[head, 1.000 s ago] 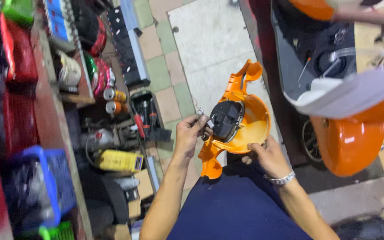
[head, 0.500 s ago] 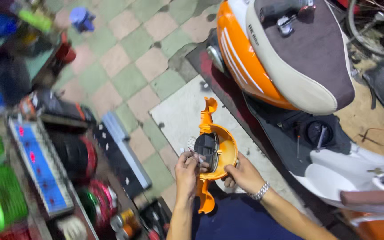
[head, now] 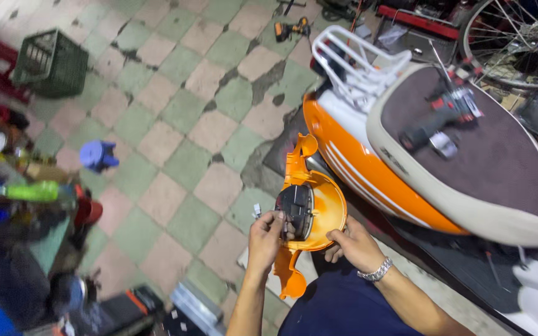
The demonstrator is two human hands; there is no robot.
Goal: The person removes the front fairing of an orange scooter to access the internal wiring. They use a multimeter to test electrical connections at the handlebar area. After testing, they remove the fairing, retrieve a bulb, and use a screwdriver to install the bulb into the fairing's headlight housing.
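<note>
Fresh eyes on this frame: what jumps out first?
The orange cowl at bottom centre, held over the tiled floor, with a dark round unit set in it: left hand at the unit, right hand under the cowl's rim. Next, the orange scooter to the right, a cordless drill lying on its brown seat.

The cover (head: 311, 211) sits between the left hand (head: 265, 239) and right hand (head: 355, 246), left of the scooter (head: 368, 168) (a drill (head: 438, 121) lies on its seat (head: 499, 162)).
</note>
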